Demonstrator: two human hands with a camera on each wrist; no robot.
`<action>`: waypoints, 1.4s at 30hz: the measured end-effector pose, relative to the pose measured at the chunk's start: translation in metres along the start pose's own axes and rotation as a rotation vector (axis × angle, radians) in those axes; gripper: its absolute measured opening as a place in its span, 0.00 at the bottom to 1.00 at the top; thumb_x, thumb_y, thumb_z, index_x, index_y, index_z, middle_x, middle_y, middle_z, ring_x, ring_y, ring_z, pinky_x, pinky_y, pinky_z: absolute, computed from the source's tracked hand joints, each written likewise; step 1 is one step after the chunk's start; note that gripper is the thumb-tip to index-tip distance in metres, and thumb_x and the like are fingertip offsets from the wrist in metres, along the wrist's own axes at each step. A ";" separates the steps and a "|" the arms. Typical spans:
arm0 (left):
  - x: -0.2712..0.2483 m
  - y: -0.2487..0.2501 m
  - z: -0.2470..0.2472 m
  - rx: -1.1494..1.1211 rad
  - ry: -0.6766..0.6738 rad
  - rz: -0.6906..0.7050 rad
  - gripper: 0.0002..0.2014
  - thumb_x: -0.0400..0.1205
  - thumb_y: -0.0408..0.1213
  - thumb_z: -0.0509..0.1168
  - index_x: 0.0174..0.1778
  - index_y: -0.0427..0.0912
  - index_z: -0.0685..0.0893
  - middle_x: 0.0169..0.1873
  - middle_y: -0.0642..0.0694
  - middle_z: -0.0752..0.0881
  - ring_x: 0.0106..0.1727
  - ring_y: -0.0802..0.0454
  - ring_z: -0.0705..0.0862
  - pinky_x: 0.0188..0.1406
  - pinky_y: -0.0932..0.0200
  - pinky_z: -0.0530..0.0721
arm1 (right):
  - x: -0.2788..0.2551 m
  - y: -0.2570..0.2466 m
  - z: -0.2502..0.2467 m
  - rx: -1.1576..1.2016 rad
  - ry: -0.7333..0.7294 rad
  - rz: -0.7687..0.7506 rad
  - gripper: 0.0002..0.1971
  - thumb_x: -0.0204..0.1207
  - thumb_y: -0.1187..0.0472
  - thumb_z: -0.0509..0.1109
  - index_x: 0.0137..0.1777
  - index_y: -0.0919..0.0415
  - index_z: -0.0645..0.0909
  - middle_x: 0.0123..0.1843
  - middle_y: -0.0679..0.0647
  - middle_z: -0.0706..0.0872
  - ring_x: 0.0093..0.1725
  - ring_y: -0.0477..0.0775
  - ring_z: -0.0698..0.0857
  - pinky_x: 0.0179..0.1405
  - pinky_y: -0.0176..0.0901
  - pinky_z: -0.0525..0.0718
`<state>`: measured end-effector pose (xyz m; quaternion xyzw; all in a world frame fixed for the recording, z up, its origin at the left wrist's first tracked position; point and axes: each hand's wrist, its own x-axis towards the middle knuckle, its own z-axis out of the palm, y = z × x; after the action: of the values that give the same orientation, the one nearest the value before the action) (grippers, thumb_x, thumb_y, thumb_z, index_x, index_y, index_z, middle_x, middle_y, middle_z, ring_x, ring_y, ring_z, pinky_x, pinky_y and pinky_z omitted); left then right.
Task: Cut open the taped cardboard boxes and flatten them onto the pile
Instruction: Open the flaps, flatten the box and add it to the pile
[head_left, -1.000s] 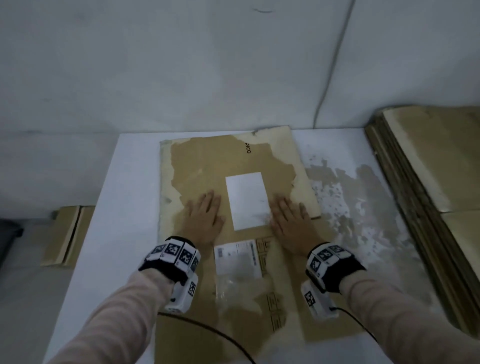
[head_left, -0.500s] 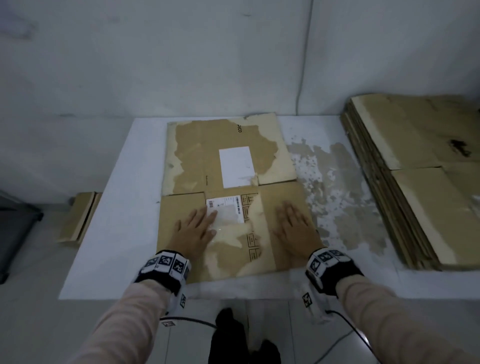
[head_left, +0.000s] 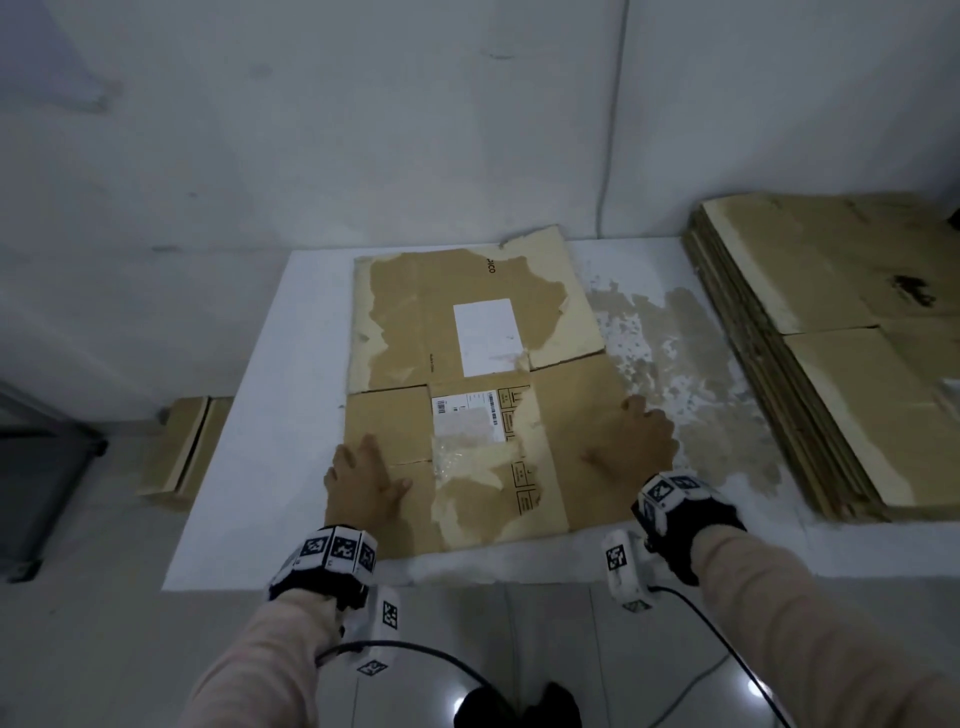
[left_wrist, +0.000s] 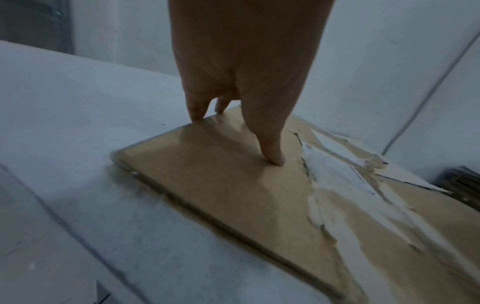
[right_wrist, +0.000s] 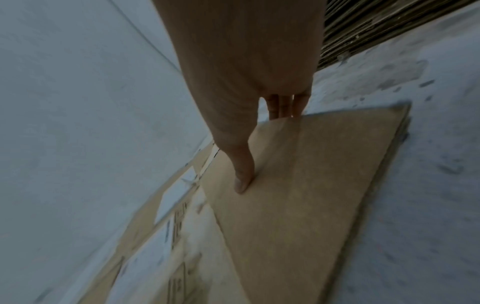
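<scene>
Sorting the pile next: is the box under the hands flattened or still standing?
Flattened: the box lies flat on the table, both hands on it.

Bare storeroom or packing area: plain white walls (head_left: 363, 130), glossy tiled floor (head_left: 545, 649), white tabletop (head_left: 291, 415) with a pile of flattened cardboard (head_left: 831, 338).
</scene>
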<state>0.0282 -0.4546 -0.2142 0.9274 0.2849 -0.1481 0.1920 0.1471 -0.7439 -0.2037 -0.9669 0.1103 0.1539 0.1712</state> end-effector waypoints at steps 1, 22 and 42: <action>0.002 0.002 -0.005 -0.073 0.027 -0.045 0.37 0.79 0.49 0.68 0.77 0.40 0.57 0.75 0.29 0.62 0.74 0.31 0.64 0.71 0.41 0.64 | 0.001 -0.003 -0.003 0.125 0.047 0.012 0.34 0.68 0.56 0.77 0.70 0.61 0.63 0.64 0.65 0.76 0.63 0.66 0.77 0.60 0.56 0.78; -0.030 0.055 -0.056 -1.043 0.095 0.012 0.08 0.73 0.24 0.58 0.29 0.39 0.73 0.31 0.43 0.77 0.35 0.48 0.72 0.33 0.57 0.68 | -0.048 0.021 -0.093 0.671 0.430 -0.188 0.08 0.70 0.60 0.58 0.32 0.59 0.65 0.39 0.60 0.74 0.39 0.58 0.71 0.39 0.49 0.65; -0.095 0.391 0.024 -0.894 -0.378 0.524 0.10 0.80 0.27 0.64 0.56 0.36 0.83 0.48 0.42 0.88 0.44 0.47 0.85 0.41 0.61 0.85 | 0.042 0.312 -0.298 0.404 0.805 0.062 0.24 0.65 0.55 0.52 0.52 0.66 0.82 0.56 0.64 0.80 0.50 0.70 0.79 0.52 0.55 0.78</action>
<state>0.1775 -0.8085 -0.0923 0.7527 0.0401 -0.1241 0.6453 0.1802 -1.1457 -0.0444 -0.8933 0.2248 -0.2538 0.2951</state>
